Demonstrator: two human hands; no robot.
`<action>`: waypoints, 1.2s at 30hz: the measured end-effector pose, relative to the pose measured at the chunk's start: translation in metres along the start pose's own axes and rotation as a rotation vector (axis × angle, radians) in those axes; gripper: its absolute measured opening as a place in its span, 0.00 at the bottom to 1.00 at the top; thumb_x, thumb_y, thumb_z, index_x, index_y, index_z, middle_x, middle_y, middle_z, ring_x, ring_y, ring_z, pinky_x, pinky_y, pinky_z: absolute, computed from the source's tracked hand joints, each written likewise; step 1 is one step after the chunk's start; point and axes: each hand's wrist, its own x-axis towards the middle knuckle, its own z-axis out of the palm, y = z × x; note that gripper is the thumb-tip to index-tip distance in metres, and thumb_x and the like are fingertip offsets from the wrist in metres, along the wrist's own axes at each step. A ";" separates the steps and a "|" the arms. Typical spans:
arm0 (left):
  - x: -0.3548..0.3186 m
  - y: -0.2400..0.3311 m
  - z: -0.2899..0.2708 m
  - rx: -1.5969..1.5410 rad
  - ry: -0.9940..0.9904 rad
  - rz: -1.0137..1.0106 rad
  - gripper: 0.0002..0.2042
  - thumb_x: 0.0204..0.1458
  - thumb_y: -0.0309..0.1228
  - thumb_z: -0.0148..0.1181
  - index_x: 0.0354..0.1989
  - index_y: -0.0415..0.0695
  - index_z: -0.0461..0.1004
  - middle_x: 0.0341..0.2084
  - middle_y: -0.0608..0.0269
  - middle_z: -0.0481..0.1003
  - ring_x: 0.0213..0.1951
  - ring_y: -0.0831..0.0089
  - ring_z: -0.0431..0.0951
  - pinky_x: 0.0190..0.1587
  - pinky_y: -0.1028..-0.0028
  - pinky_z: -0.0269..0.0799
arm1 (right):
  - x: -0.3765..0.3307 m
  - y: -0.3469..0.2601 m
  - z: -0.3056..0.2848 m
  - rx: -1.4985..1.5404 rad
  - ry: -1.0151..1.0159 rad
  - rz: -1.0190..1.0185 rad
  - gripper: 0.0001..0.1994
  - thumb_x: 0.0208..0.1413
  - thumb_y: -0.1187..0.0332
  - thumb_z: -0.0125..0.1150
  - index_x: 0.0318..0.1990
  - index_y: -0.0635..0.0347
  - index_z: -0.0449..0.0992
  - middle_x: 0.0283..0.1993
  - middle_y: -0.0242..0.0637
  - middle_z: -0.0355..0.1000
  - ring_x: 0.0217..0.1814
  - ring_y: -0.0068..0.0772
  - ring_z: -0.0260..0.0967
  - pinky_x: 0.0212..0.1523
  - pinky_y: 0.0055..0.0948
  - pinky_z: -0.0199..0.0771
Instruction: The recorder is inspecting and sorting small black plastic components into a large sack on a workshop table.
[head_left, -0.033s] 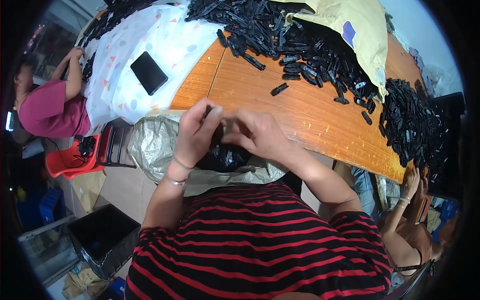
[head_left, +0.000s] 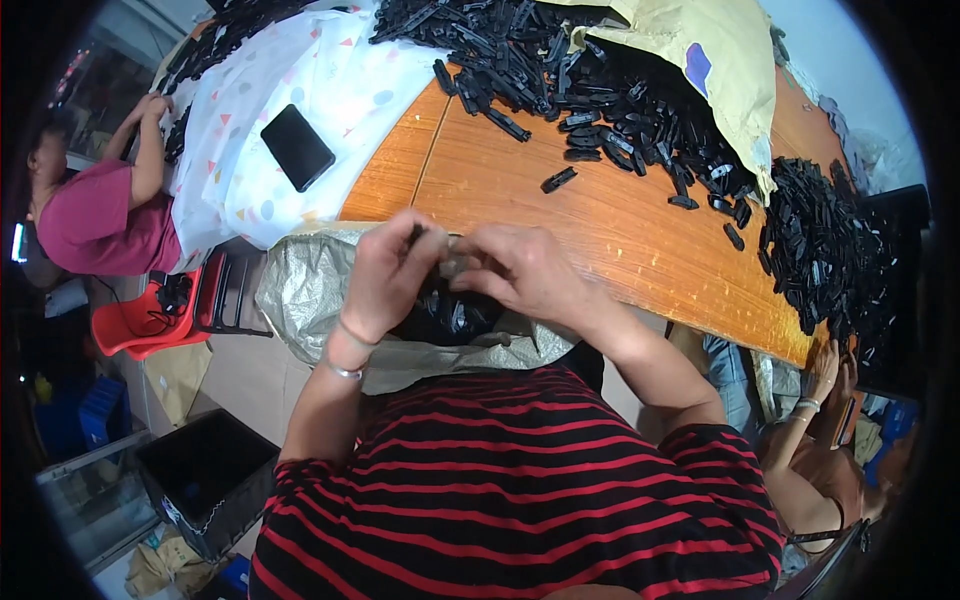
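My left hand [head_left: 388,272] is closed in a pinch, and a small dark sliver shows between its fingers, most likely one of the black plastic parts. Close beside it, my right hand [head_left: 528,268] has its thumb and fingers bent together, fingertips almost meeting the left ones; what they grip is too small and blurred to make out. Both hands hover over a silvery-beige woven sack [head_left: 312,285] with its mouth spread at the table edge. Inside lie shiny black parts [head_left: 460,318], half hidden by my hands.
On the wooden table [head_left: 600,235] lie heaps of small black plastic parts [head_left: 625,140], a paper sack [head_left: 735,60] and a lone black part [head_left: 560,179]. A black phone [head_left: 298,147] rests on patterned white sheeting. People work at left and right. A black crate [head_left: 208,480] stands lower left.
My left hand has tilted slightly and its fingertips have come nearer to the right hand's. The right hand has shifted only a little. The sack and the heaps stay as they were.
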 end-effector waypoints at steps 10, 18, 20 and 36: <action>0.101 -0.017 0.032 0.497 0.046 0.339 0.11 0.49 0.26 0.59 0.42 0.44 0.76 0.31 0.55 0.74 0.36 0.57 0.75 0.38 0.64 0.71 | 0.007 0.062 -0.065 -0.679 -0.231 0.074 0.13 0.52 0.74 0.56 0.46 0.53 0.74 0.43 0.42 0.67 0.37 0.46 0.73 0.35 0.39 0.74; 0.167 -0.054 0.056 0.853 0.021 0.486 0.09 0.46 0.25 0.61 0.37 0.43 0.74 0.33 0.56 0.69 0.39 0.57 0.72 0.40 0.61 0.70 | 0.008 0.071 -0.074 -0.420 -0.100 0.108 0.12 0.50 0.73 0.60 0.44 0.53 0.76 0.37 0.42 0.68 0.33 0.46 0.72 0.33 0.38 0.74; 0.158 -0.049 0.051 0.833 0.022 0.504 0.09 0.45 0.24 0.61 0.35 0.43 0.74 0.33 0.57 0.70 0.38 0.56 0.72 0.40 0.61 0.70 | 0.010 0.067 -0.079 -0.344 -0.045 0.116 0.11 0.50 0.76 0.62 0.42 0.58 0.75 0.36 0.40 0.70 0.30 0.39 0.73 0.34 0.32 0.75; 0.089 0.001 0.040 -0.650 -0.071 0.058 0.12 0.53 0.18 0.57 0.46 0.32 0.71 0.36 0.62 0.75 0.39 0.79 0.77 0.41 0.82 0.74 | 0.041 0.017 -0.054 -0.202 0.302 -0.084 0.08 0.47 0.77 0.67 0.36 0.62 0.78 0.34 0.38 0.75 0.33 0.31 0.73 0.34 0.25 0.72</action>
